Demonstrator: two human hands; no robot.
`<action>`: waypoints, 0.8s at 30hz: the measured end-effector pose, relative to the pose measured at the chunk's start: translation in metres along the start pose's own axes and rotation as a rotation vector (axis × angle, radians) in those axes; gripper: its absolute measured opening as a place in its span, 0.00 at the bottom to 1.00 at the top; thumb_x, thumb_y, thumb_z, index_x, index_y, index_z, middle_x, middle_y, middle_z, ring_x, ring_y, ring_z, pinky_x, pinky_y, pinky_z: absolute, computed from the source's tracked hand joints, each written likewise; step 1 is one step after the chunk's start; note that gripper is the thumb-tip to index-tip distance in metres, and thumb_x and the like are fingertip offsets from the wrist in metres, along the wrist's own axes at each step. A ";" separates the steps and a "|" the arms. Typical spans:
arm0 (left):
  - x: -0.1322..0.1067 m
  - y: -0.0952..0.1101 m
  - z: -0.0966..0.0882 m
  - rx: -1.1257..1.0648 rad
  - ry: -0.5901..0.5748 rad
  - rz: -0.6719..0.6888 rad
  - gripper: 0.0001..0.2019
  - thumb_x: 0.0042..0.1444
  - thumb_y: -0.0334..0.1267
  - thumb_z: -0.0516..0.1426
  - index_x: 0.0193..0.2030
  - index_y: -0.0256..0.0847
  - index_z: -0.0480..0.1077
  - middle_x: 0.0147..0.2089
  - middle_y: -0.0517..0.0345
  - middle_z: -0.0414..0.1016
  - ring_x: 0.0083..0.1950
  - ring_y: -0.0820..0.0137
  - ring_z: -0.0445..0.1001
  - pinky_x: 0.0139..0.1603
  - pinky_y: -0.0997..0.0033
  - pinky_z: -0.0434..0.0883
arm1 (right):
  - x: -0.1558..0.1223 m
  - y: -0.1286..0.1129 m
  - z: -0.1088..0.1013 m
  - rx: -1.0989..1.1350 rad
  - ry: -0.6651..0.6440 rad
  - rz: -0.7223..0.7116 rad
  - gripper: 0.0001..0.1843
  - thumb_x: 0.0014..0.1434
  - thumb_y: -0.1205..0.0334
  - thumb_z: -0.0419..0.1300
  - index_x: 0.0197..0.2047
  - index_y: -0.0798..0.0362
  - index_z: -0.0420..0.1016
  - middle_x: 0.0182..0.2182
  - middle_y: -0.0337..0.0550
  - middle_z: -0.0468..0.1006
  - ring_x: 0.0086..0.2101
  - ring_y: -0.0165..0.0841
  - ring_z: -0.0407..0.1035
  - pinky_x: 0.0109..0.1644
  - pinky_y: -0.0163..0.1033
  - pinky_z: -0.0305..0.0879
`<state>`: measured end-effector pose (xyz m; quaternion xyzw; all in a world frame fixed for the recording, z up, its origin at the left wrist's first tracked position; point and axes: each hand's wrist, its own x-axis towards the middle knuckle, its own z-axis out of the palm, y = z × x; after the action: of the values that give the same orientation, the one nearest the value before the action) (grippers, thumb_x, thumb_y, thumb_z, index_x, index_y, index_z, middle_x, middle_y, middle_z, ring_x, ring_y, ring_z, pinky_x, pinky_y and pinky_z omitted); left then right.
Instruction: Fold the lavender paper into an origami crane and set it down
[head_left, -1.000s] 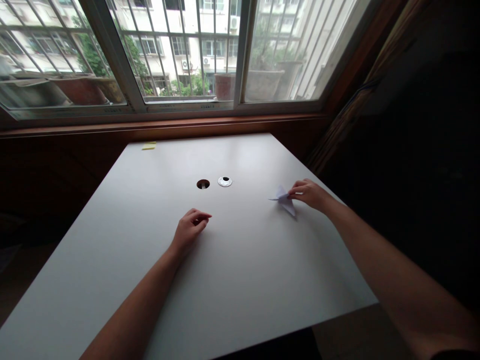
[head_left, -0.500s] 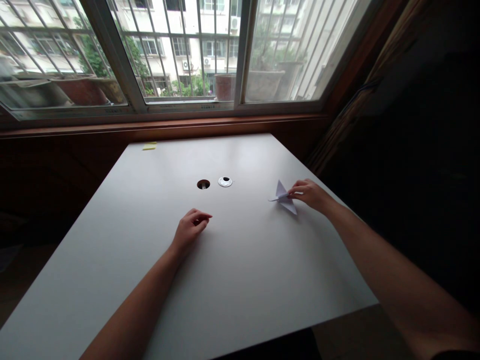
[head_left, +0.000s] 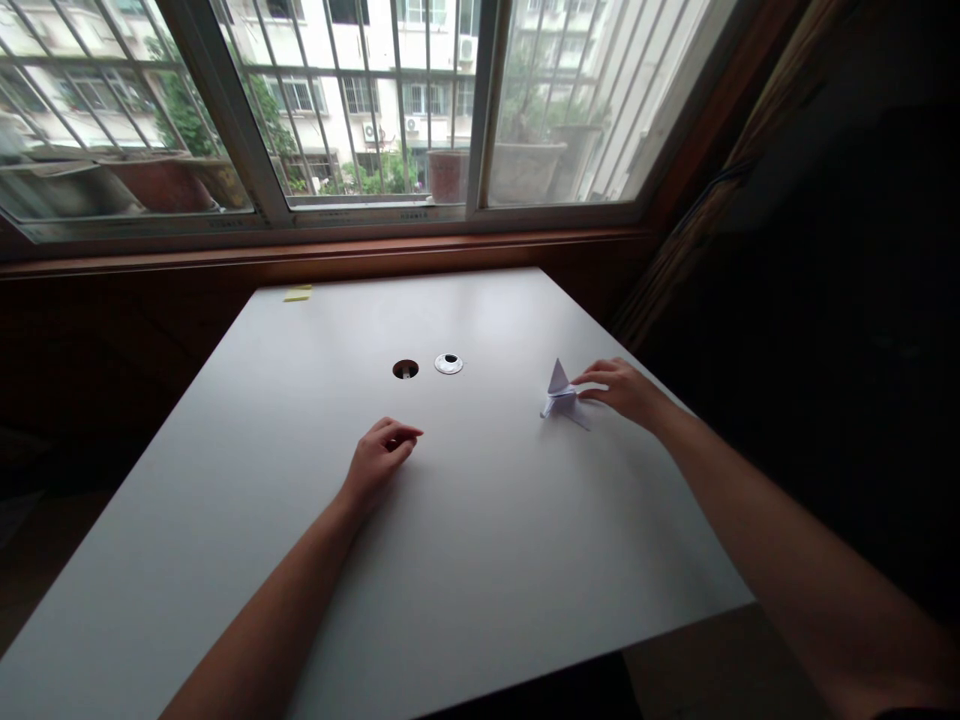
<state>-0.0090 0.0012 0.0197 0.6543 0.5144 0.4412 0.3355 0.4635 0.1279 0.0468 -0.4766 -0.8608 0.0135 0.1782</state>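
Note:
A small folded white paper figure [head_left: 559, 396] stands on the white table [head_left: 465, 520] at the right, one pointed flap sticking up. My right hand [head_left: 624, 389] is right beside it, its fingertips pinched on the figure's right side. My left hand [head_left: 379, 457] rests on the table near the middle, fingers curled loosely with thumb and forefinger touching; nothing shows in it.
A round cable hole [head_left: 406, 369] and its loose white cap [head_left: 448, 364] lie in the table's middle. A yellow sticky note [head_left: 297, 294] sits at the far edge. A barred window [head_left: 360, 110] runs behind; a curtain [head_left: 705, 200] hangs at right.
The paper figure has been turned from lying nearly flat to standing with a flap upright, and set on the table; my right hand's grip has loosened to the fingertips. My left hand has not moved.

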 end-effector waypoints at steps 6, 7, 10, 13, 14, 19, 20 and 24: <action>-0.001 -0.001 0.001 -0.006 0.004 0.019 0.10 0.60 0.43 0.58 0.41 0.44 0.79 0.41 0.55 0.72 0.40 0.69 0.75 0.40 0.72 0.74 | -0.010 -0.026 -0.013 -0.006 0.161 -0.005 0.10 0.62 0.59 0.62 0.44 0.45 0.83 0.41 0.47 0.80 0.43 0.43 0.71 0.55 0.51 0.68; -0.002 0.000 0.001 -0.005 0.005 0.030 0.10 0.61 0.44 0.58 0.42 0.44 0.79 0.43 0.54 0.72 0.41 0.69 0.75 0.41 0.71 0.74 | -0.011 -0.035 -0.015 -0.002 0.185 -0.007 0.10 0.63 0.59 0.61 0.45 0.46 0.83 0.41 0.47 0.80 0.43 0.43 0.71 0.55 0.51 0.68; -0.003 0.004 -0.001 0.091 -0.011 0.120 0.12 0.63 0.43 0.56 0.49 0.46 0.76 0.49 0.52 0.72 0.48 0.66 0.75 0.51 0.65 0.75 | -0.014 -0.070 -0.019 0.048 0.246 -0.020 0.12 0.65 0.58 0.59 0.48 0.46 0.81 0.43 0.47 0.79 0.45 0.42 0.71 0.55 0.52 0.69; -0.005 0.008 -0.005 0.327 -0.075 0.265 0.18 0.63 0.43 0.57 0.60 0.50 0.70 0.60 0.49 0.68 0.62 0.59 0.68 0.66 0.52 0.66 | -0.016 -0.110 -0.017 0.134 0.224 -0.053 0.15 0.65 0.58 0.59 0.54 0.44 0.77 0.48 0.47 0.78 0.48 0.43 0.71 0.57 0.54 0.69; -0.005 0.009 -0.007 0.397 -0.111 0.305 0.22 0.62 0.44 0.58 0.63 0.51 0.67 0.64 0.49 0.65 0.67 0.56 0.63 0.69 0.49 0.62 | -0.017 -0.123 -0.015 0.166 0.205 -0.078 0.18 0.65 0.57 0.59 0.58 0.43 0.74 0.50 0.46 0.78 0.50 0.43 0.71 0.58 0.55 0.69; -0.010 0.017 -0.012 0.608 -0.298 0.339 0.39 0.60 0.55 0.59 0.74 0.51 0.48 0.76 0.45 0.45 0.76 0.48 0.42 0.73 0.39 0.49 | -0.017 -0.178 0.001 0.230 -0.003 -0.208 0.36 0.63 0.50 0.62 0.71 0.43 0.55 0.64 0.50 0.66 0.62 0.45 0.64 0.65 0.57 0.64; -0.012 0.019 -0.013 0.641 -0.329 0.330 0.41 0.60 0.57 0.58 0.74 0.50 0.46 0.76 0.45 0.43 0.77 0.47 0.40 0.72 0.37 0.48 | -0.017 -0.186 0.006 0.228 -0.031 -0.231 0.39 0.62 0.48 0.62 0.72 0.43 0.52 0.66 0.51 0.64 0.63 0.46 0.62 0.66 0.57 0.64; -0.024 0.026 -0.020 0.743 -0.411 0.353 0.43 0.60 0.61 0.55 0.75 0.50 0.41 0.77 0.45 0.42 0.77 0.45 0.37 0.71 0.32 0.46 | -0.014 -0.211 0.025 0.200 -0.097 -0.310 0.47 0.60 0.41 0.61 0.74 0.47 0.45 0.69 0.55 0.57 0.68 0.48 0.53 0.69 0.58 0.58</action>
<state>-0.0198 -0.0289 0.0446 0.8818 0.4412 0.1385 0.0927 0.2905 0.0047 0.0602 -0.3171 -0.9258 0.0944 0.1827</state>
